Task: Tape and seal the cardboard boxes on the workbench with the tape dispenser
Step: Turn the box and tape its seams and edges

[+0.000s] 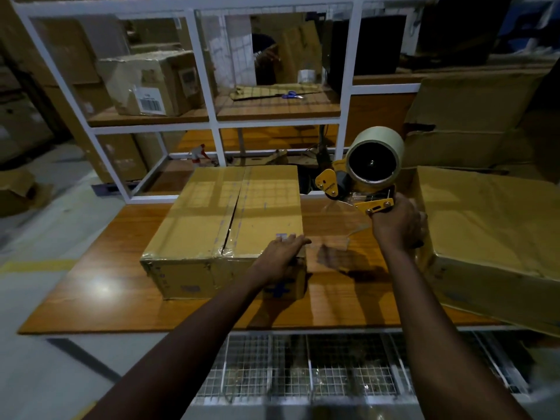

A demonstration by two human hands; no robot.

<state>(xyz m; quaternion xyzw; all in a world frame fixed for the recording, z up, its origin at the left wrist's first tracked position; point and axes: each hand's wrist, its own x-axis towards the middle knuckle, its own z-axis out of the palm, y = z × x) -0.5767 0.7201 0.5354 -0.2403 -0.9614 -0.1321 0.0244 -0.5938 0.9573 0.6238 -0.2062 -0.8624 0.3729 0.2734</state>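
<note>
From the head camera, a cardboard box (225,228) is seen lying in the middle of the wooden workbench (91,286), its top flaps closed, with clear tape along the centre seam and a dark gap showing in that seam toward the near edge. The left hand (280,257) is laid flat on the box's near right corner, fingers stretched out together and pressed against the top, just beside a small white label. To the right of the box and raised above the bench, the tape dispenser (360,180) is gripped by its handle in the right hand (397,222), fingers curled tight around it; the yellow frame and its pale tape roll (375,154) are turned toward the camera. A strip of clear tape (333,253) is seen stretched between the dispenser and the box's right side, hanging over the bench. Further right of the box, a second, larger cardboard box (491,234) is set tilted at the bench's edge. Behind the box, a white shelving frame (212,122) is stocked with more cartons, and blue-handled scissors (292,95) are left on one shelf.
</note>
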